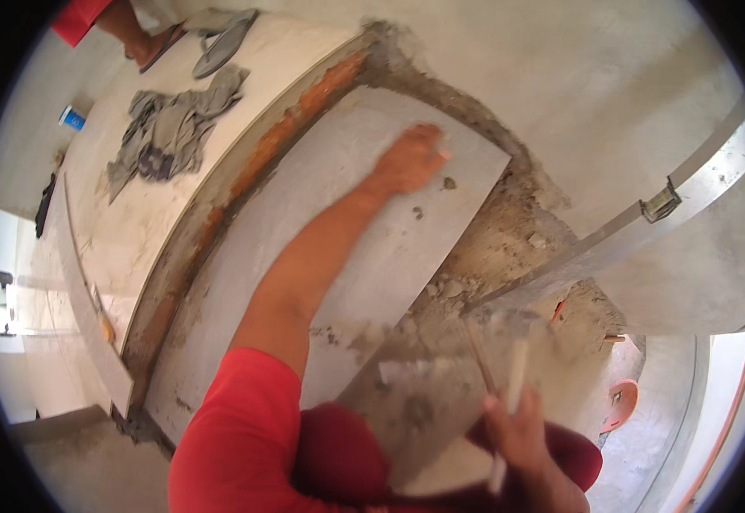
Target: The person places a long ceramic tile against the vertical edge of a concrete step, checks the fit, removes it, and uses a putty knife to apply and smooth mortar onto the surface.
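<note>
A large grey slab (347, 197) lies over a mortar bed (492, 231), bordered by a strip with exposed red brick (304, 94). My left hand (411, 158) is on the slab's far part, fingers bent and blurred; whether it grips anything is unclear. Small dark lumps (449, 183) sit beside it. My right hand (518, 436), low at right, is closed on a pale tool handle (516, 372), whose far end is smeared by motion near loose rubble.
A long metal straightedge (706, 179) crosses the right. An orange basin (620, 402) sits lower right. On the pale ledge at upper left are a crumpled cloth (167, 128), grey sandals (223, 47) and another person's foot (141, 47). A blue-labelled container (71, 118) sits left.
</note>
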Available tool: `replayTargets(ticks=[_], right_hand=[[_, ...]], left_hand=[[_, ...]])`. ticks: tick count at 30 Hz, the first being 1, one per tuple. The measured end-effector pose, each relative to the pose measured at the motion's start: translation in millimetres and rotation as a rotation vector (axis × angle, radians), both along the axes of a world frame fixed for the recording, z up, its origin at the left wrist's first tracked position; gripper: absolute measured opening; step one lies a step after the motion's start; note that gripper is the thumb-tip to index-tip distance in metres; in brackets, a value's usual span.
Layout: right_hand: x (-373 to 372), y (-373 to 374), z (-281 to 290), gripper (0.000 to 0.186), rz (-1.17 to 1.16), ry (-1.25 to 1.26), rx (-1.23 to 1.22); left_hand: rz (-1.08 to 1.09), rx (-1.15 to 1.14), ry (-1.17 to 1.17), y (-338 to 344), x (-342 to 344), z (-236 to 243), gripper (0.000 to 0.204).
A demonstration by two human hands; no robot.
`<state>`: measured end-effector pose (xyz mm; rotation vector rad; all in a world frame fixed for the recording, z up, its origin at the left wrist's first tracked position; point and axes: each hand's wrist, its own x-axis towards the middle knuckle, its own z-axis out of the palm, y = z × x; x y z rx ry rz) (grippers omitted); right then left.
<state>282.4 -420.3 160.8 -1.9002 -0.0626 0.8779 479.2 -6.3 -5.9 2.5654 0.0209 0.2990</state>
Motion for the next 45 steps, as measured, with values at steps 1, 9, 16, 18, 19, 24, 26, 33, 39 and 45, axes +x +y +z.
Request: replayTargets(ticks=[1, 9, 16, 18, 19, 24, 26, 33, 39, 45], right_hand=[[-2.4, 7.8, 3.8, 0.031, -0.016, 0.035, 0.007], [-1.2, 35.4, -24.0, 0.029, 0.154, -0.118, 0.064], [-31.3, 26.2, -95.1, 0.019, 0.052, 0.217, -0.068], [-32.2, 18.1, -123.2, 0.02, 0.092, 0.249, -0.116], [-34.1, 21.4, -134.2, 0.019, 0.193, 0.085, -0.152], [-25.4, 56.6, -172.8, 0.016, 0.437, -0.354, -0.127], [-17.3, 68.3, -183.8, 0.017, 0.472, -0.427, -0.092], [-33.0, 59.4, -222.3, 0.041, 0.433, -0.725, -0.244], [-19.5, 7.8, -310.2, 0.057, 0.648, -0.746, -0.313], [-17.7, 9.9, -318.1, 0.062, 0.75, -0.764, -0.224]], left_hand=[[-0.091, -0.032, 0.002, -24.0, -14.7, -1.8, 0.069], [-0.067, -0.337, -0.088, -38.7, -261.8, 66.0, 0.066], [0.616, 0.006, 0.158, 1.7, -540.7, 46.3, 0.08], [0.553, 0.011, 0.177, -29.2, -544.6, 37.0, 0.087], [0.491, -0.041, 0.173, -45.3, -538.4, 35.2, 0.091], [0.131, -0.394, 0.086, -126.6, -468.6, 30.3, 0.093], [0.058, -0.598, 0.067, -126.9, -465.6, 50.0, 0.08], [1.04, -0.098, -0.234, -46.7, -549.3, 54.1, 0.048], [1.747, 0.122, 0.305, 5.6, -610.8, 3.4, 0.073], [1.441, 0.113, 0.215, 7.7, -524.8, 14.8, 0.074]])
